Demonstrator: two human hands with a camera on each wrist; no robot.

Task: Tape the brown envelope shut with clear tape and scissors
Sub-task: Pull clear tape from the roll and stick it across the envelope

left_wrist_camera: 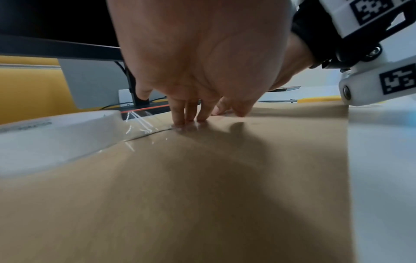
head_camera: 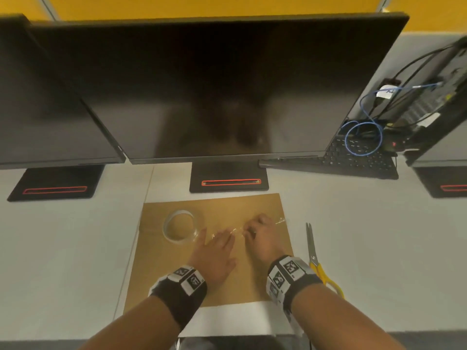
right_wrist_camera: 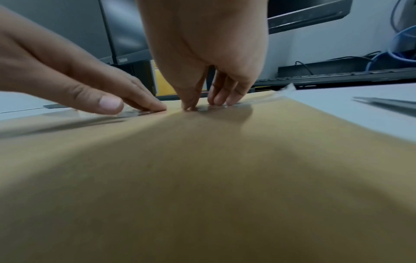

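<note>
The brown envelope point(head_camera: 214, 271) lies flat on the white desk in front of me. A clear tape roll point(head_camera: 180, 227) rests on its far left part, and a strip of clear tape point(head_camera: 279, 221) runs from it to the right across the envelope. My left hand point(head_camera: 222, 236) presses the strip with straight fingers point(left_wrist_camera: 191, 119) just right of the roll point(left_wrist_camera: 56, 135). My right hand point(head_camera: 249, 229) presses the strip further right with its fingertips point(right_wrist_camera: 216, 102); the tape's right end point(right_wrist_camera: 286, 89) lifts slightly. Yellow-handled scissors point(head_camera: 314, 256) lie untouched right of the envelope.
A large dark monitor point(head_camera: 214, 84) stands right behind the envelope, its base point(head_camera: 228, 181) close to the envelope's far edge. A second monitor point(head_camera: 38, 97) is at the left. A keyboard point(head_camera: 353, 162) and blue cables point(head_camera: 364, 140) are at the right. White paper point(head_camera: 227, 319) lies under the envelope's near edge.
</note>
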